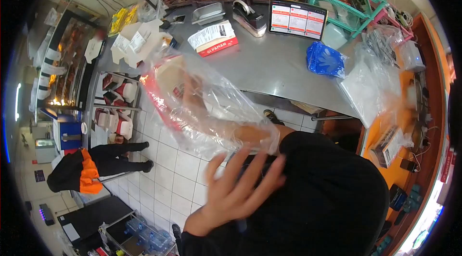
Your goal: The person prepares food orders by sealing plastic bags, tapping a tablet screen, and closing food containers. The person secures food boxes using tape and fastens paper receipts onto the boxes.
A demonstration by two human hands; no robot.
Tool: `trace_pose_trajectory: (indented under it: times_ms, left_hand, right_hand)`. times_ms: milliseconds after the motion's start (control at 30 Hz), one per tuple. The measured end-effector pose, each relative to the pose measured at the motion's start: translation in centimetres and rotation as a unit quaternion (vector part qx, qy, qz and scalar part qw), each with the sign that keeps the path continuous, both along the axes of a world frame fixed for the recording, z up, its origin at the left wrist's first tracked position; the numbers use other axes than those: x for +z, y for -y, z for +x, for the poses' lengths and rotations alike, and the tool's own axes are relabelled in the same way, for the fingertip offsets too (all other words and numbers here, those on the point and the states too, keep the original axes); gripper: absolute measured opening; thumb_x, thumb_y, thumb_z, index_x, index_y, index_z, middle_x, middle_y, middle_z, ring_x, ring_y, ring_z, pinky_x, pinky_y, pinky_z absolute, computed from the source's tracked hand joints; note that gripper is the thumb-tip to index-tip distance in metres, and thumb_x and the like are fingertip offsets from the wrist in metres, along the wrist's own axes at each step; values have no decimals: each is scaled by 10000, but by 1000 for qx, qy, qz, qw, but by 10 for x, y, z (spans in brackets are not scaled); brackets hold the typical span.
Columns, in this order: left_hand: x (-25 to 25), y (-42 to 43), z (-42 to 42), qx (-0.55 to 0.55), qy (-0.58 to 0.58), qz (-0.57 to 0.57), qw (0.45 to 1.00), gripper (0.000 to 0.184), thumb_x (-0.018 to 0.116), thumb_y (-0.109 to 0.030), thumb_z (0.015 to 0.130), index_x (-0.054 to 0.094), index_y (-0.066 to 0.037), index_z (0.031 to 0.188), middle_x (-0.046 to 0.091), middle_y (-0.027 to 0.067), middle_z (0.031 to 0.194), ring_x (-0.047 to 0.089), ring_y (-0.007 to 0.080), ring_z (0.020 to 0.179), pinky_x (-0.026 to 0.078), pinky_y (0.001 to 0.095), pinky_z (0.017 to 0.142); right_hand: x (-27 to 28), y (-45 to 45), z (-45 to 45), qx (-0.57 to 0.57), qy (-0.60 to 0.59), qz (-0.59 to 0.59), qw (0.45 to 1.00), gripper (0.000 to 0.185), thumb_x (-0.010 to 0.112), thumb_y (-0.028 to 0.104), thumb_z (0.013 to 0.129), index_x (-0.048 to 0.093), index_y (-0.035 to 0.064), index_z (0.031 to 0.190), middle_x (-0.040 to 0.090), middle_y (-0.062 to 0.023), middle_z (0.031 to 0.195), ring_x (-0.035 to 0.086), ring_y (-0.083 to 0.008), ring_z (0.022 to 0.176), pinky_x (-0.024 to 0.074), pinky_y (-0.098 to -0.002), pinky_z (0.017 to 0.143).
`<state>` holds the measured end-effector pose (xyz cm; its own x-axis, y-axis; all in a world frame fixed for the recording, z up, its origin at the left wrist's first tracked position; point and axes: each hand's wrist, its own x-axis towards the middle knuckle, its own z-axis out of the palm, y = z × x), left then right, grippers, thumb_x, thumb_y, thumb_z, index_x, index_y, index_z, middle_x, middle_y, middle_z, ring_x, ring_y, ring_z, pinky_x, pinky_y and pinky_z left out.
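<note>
My right arm reaches through a large clear plastic bag [226, 92]. My right hand [193, 93] shows blurred through the film, beside a cream and red box [168, 79] inside the bag; its grip is unclear. Below the bag's near end, my left hand [236, 186] is raised with its fingers spread, holding nothing and slightly blurred.
On the steel counter [269, 70] are a red and white box [215, 39] with receipts, a tape dispenser [247, 14], a tablet [297, 19] and a blue glove packet [326, 59]. Another person [77, 170] is at the left. Water bottles [144, 232] sit low down.
</note>
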<state>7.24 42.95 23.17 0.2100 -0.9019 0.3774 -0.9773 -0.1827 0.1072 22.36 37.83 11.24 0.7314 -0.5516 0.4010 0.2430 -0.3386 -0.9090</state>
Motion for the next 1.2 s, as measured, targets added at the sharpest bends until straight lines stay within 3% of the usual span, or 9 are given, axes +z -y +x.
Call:
trace_pose_trajectory:
  times_ms: [133, 233, 333, 433, 633, 800, 933, 1033, 1200]
  left_hand:
    - [-143, -83, 42, 97, -96, -381, 915, 815, 762, -429, 804, 371, -79, 1428, 481, 258, 1354, 455, 412, 1283, 289, 598, 1098]
    - [-197, -33, 59, 299, -305, -231, 874, 946, 790, -247, 799, 179, 22, 1469, 379, 254, 1413, 442, 363, 1289, 358, 465, 1081]
    - [-283, 22, 90, 275, -722, -338, 538, 445, 654, -1, 821, 508, 78, 1234, 622, 136, 1116, 591, 232, 1035, 474, 352, 884]
    - [-248, 59, 75, 138, -410, -19, 902, 206, 560, 20, 857, 614, 41, 1054, 662, 251, 976, 657, 356, 849, 518, 420, 777]
    - [-135, 163, 44, -32, -473, 123, 872, 157, 532, -35, 916, 630, 12, 1030, 664, 250, 964, 659, 409, 881, 512, 460, 729]
    - [-136, 197, 36, -147, -544, 76, 823, 202, 565, -54, 917, 629, -3, 1102, 690, 173, 960, 675, 304, 881, 512, 398, 757]
    - [-113, 186, 53, -162, -311, -113, 930, 450, 789, -134, 783, 623, -28, 1187, 553, 206, 1303, 543, 358, 1203, 445, 434, 1009]
    - [-145, 202, 71, 111, -195, -285, 932, 484, 838, -116, 712, 639, -36, 1146, 492, 212, 1354, 501, 382, 1231, 419, 459, 1035]
    - [-145, 196, 115, 146, -394, -228, 878, 188, 666, 42, 761, 653, 23, 948, 651, 131, 951, 618, 273, 887, 479, 346, 804]
  right_hand:
    - [-8, 25, 7, -36, 16, 4, 999, 639, 602, 321, 916, 374, 92, 1467, 446, -240, 1358, 455, -429, 1215, 403, -512, 1000]
    - [-12, 49, 13, -73, 26, -1, 997, 629, 608, 308, 913, 388, 87, 1459, 445, -231, 1369, 445, -419, 1233, 390, -506, 1022]
    - [-11, 77, 12, -111, 23, 1, 993, 618, 614, 294, 910, 401, 82, 1450, 444, -221, 1379, 435, -409, 1251, 378, -500, 1044]
    - [-22, 110, 14, -112, 11, 9, 994, 608, 621, 281, 907, 415, 77, 1442, 444, -211, 1390, 425, -400, 1268, 365, -494, 1066]
    - [-122, 226, 28, 134, -131, -92, 978, 471, 527, 348, 971, 480, 95, 1366, 453, -160, 1419, 522, -358, 1184, 435, -451, 1014]
    - [-181, 278, -42, 127, -418, -331, 836, 589, 624, 354, 870, 456, 272, 1429, 261, -211, 1548, 277, -455, 1397, 227, -830, 916]
    - [-170, 306, -66, 182, -367, -278, 869, 471, 581, 312, 895, 556, 153, 1338, 377, -219, 1479, 345, -412, 1369, 302, -710, 1006]
    - [-187, 314, -65, 295, -360, -289, 837, 392, 563, 278, 910, 623, 71, 1238, 523, -211, 1337, 517, -384, 1228, 425, -535, 984]
    - [-20, 356, -93, 418, -387, -307, 762, 347, 598, 283, 929, 641, 5, 1132, 675, -194, 1048, 657, -332, 1000, 515, -405, 856]
